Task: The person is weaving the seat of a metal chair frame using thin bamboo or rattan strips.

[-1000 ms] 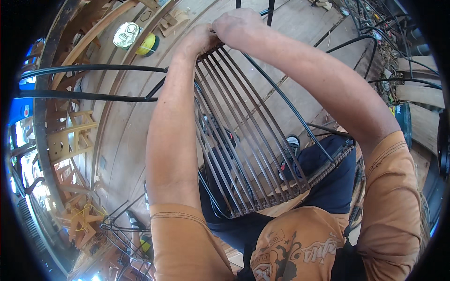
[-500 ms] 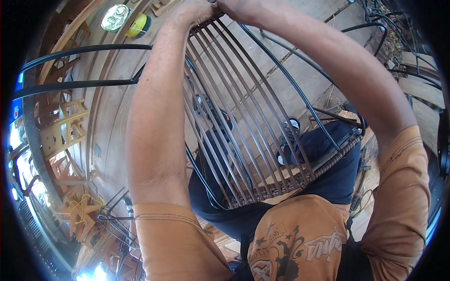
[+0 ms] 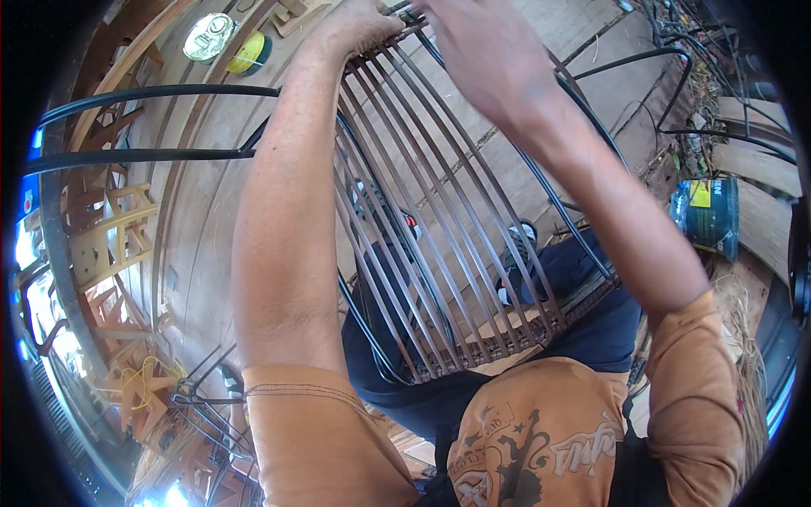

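Across my lap lies a black metal furniture frame (image 3: 160, 156), its rods reaching out to the left and right. Several long brown flat strips (image 3: 439, 220) run side by side from its far bar to a near rail (image 3: 498, 345) wrapped in brown weave. My left hand (image 3: 365, 27) is closed on the far bar at the top edge of view, thumb toward the right. Just right of it is my right hand (image 3: 486, 55), smeared by motion and above the strips. Its fingertips lie near the far bar, partly cut off, and what they hold cannot be made out.
At the far left stand a tin with a shiny lid (image 3: 209, 38) and a yellow-and-dark container (image 3: 252, 55). A dark green tin (image 3: 708, 218) is on the right beside planks and dry fibres. Wooden pieces (image 3: 114, 232) and thin metal frames (image 3: 207, 397) crowd the left side.
My right hand has swung right and nearer, away from my left hand, its elbow dropping and revealing the green tin. My left hand stays at the far bar.
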Motion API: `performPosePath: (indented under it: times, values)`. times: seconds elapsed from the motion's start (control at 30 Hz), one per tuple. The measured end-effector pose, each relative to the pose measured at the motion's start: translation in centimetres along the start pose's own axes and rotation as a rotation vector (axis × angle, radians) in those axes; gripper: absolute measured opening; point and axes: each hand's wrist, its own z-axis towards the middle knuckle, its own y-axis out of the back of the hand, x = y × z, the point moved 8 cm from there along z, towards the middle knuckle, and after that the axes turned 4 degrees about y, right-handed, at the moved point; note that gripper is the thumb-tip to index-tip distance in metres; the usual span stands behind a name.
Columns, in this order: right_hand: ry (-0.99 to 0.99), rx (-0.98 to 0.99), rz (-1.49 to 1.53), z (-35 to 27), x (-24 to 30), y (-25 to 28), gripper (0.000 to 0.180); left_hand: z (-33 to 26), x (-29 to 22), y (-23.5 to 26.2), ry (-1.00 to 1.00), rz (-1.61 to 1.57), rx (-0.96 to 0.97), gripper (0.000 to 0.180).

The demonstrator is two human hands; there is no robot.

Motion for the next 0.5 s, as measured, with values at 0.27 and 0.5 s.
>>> performPosePath:
  times: [0.27,0.5]
  values:
    - [-1.491,0.452,1.483,-14.2,-2.2,-15.4,0.022,0.2,-1.3,-0.9,0.01,-0.223,-0.087,0.031]
    - [-1.136,-0.188,2.249,-7.1,-2.7,-19.3,0.022,0.7,0.5,-0.8,0.026,-0.282,-0.164,0.042]
